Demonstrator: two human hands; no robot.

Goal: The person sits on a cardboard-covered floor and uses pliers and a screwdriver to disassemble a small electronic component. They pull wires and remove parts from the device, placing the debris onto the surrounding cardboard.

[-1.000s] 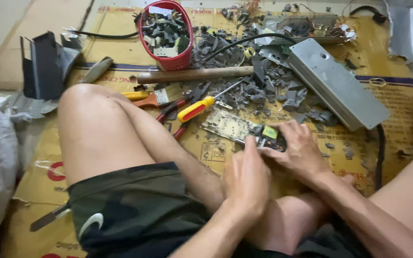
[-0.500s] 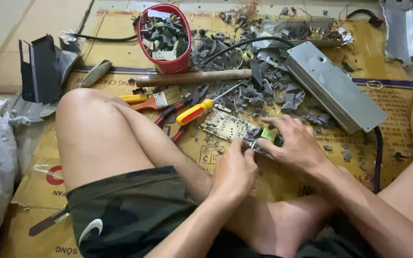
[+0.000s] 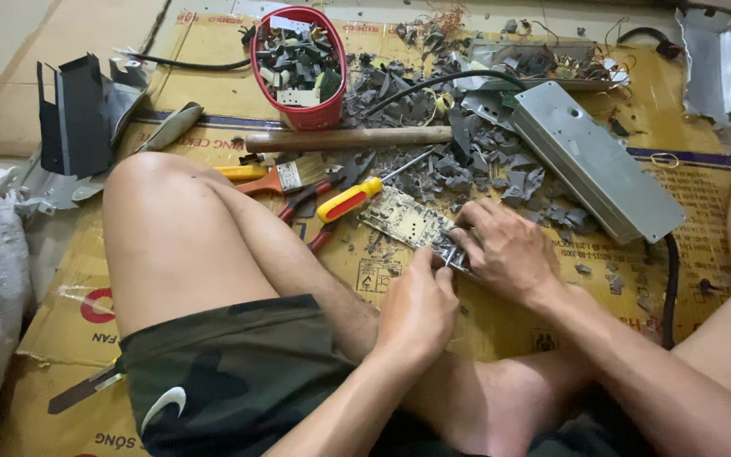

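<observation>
Compared with half a second ago: right hand [image 3: 508, 251] shifted down board's near end, left hand [image 3: 417, 306] tucked closer. Circuit board [image 3: 408, 222] kept flat on cardboard [image 3: 213, 59] floor mat, pale, pinched at near edge by both hands. Yellow-red screwdriver [image 3: 350, 200] lying just beside it.

You wear dark camouflage shorts [image 3: 239, 372] in mottled green and black, with 1 small white curved logo low on the leg, well below and left of your fingers [image 3: 446, 267]. Your 2 forearms are bare, with no sleeves, watch or rings showing. Your legs are bare below the shorts, and the foot under your fingers is bare too.
</observation>
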